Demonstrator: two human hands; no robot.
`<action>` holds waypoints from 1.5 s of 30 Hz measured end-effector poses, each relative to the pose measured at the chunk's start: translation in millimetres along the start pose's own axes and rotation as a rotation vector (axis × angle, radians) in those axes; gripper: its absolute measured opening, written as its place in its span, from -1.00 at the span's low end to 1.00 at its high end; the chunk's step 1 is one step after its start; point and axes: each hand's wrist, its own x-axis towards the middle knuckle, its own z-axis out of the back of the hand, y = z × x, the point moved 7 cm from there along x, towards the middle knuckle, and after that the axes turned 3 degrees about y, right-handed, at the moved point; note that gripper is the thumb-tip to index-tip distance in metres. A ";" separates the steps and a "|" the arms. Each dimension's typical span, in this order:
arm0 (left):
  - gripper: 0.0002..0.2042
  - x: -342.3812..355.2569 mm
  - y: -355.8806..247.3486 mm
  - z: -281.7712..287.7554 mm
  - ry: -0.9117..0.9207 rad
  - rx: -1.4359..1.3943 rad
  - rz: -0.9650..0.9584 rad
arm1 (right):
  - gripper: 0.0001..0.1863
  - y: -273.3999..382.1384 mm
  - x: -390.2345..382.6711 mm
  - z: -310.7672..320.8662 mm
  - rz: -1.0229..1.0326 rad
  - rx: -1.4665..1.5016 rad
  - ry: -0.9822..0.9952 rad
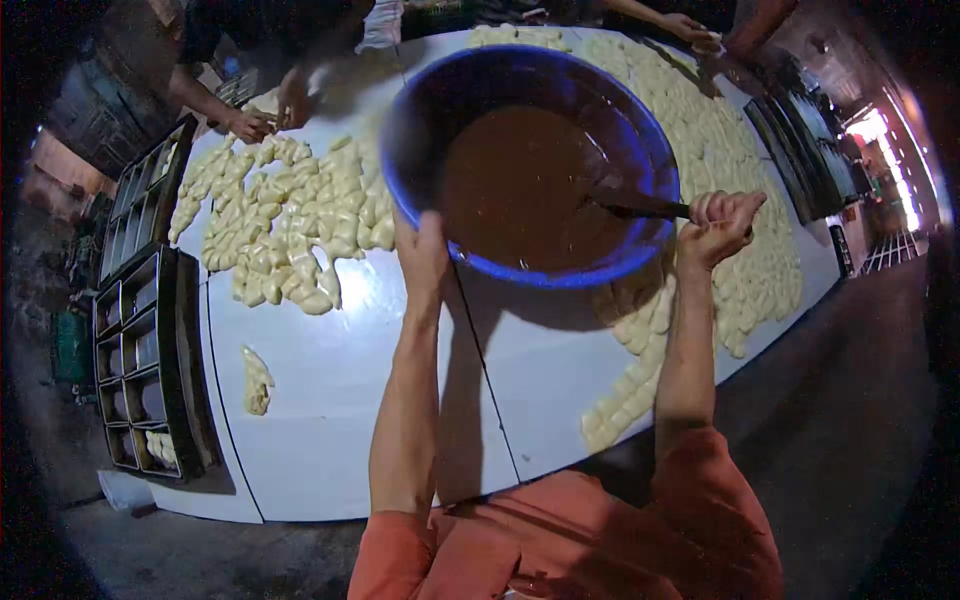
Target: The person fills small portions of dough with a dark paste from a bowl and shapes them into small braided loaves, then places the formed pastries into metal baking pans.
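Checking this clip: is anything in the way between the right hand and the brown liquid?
Only the near-right rim of the blue basin, and the dark utensil in the right hand already passes over it to the brown liquid. Nothing else visible blocks it.

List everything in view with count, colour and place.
Basin: one, blue, over table
Mixture: one, brown, in basin
Utensil: one, dark, in mixture
Dough pieces: many, cream, on table
Table: one, white, under basin
Divided pans: at least two, dark, table's left
Trays: count unclear, dark, table's right
Container: one, whitish, table's left
Co-workers' hands: several, bare, far side
Shirt: one, orange, lower edge
Left hand: one, bare, basin rim
Right hand: one, bare, utensil handle
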 end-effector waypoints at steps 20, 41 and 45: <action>-0.33 -259.3 2.7 -80.1 0.777 0.677 -0.137 | -0.67 55.1 -197.7 255.9 -0.919 -0.920 0.098; -0.15 -279.9 43.1 -194.7 0.920 0.833 -0.062 | -0.70 14.9 -217.8 239.0 -0.705 -0.506 -0.192; -0.29 -268.7 62.7 -182.3 1.032 0.575 0.109 | -0.56 10.3 -233.7 232.4 -0.856 -0.131 -0.045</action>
